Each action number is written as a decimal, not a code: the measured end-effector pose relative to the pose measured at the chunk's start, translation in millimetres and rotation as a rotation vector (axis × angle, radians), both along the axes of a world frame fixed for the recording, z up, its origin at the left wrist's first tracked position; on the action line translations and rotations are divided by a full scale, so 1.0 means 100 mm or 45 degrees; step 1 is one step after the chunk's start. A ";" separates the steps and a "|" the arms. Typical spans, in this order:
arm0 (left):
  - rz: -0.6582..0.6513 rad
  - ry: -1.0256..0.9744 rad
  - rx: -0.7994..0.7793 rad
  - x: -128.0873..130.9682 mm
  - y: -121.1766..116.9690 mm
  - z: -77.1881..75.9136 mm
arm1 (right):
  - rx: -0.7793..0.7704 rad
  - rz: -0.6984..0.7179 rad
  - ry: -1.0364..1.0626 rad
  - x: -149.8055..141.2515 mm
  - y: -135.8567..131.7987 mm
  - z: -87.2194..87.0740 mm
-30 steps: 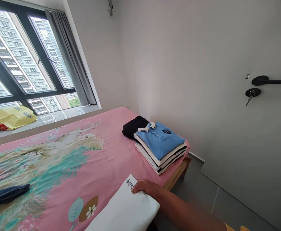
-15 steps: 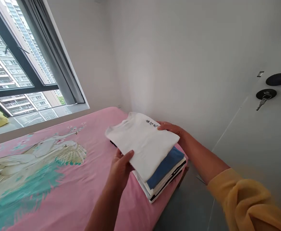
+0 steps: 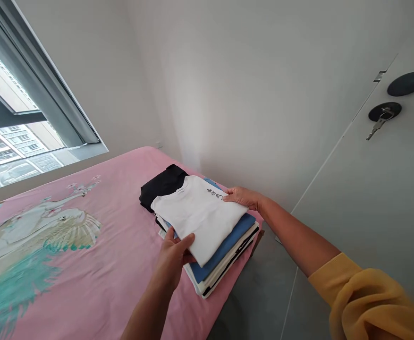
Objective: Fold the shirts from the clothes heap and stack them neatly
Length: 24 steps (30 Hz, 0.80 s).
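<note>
A folded white T-shirt (image 3: 199, 219) with dark lettering near its collar lies over a stack of folded clothes. My left hand (image 3: 174, 252) grips its near left edge, thumb on top. At the opposite edge, my right hand (image 3: 241, 196) pinches the shirt beside the lettering. Directly beneath is a folded blue garment (image 3: 224, 245), and under that come several white and black folded pieces (image 3: 207, 287). Beyond the white shirt's collar, a folded black garment (image 3: 162, 184) rests on the bed. Most of both hands' fingers are hidden under the shirt.
The bed (image 3: 122, 264) has a pink sheet with a bird print, and its edge drops to a grey floor (image 3: 256, 293). A white door (image 3: 369, 212) with a black handle (image 3: 407, 84) and a key (image 3: 378, 127) stands at the right. A window (image 3: 12, 141) is at the left.
The white T-shirt has come down onto the stack, both hands still gripping it. More of the blue garment shows, and the black garment behind has come into sight. The view has turned right.
</note>
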<state>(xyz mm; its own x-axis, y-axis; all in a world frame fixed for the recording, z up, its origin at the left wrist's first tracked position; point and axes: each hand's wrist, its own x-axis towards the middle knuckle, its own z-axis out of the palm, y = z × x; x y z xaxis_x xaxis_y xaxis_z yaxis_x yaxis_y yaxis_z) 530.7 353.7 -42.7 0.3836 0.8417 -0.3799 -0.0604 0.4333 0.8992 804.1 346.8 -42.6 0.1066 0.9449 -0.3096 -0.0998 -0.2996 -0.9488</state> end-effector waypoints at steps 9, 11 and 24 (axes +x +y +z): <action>-0.024 -0.027 0.010 -0.05 -0.14 -0.19 | -0.016 -0.141 -0.042 -0.10 -0.36 -0.15; -0.022 -0.027 0.029 -0.05 -0.20 -0.19 | 0.012 -0.175 -0.079 -0.09 -0.36 -0.19; 0.056 0.076 0.070 -0.47 -0.91 -0.47 | 0.196 -0.586 -0.897 -0.14 -0.87 -0.38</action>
<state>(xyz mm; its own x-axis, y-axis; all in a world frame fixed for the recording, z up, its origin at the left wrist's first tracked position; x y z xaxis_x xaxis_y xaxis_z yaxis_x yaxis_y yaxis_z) 483.5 262.9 -90.0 0.3243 0.8775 -0.3534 -0.0240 0.3811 0.9242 789.7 260.0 -80.9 0.6095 0.7863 0.1012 0.4482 -0.2365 -0.8620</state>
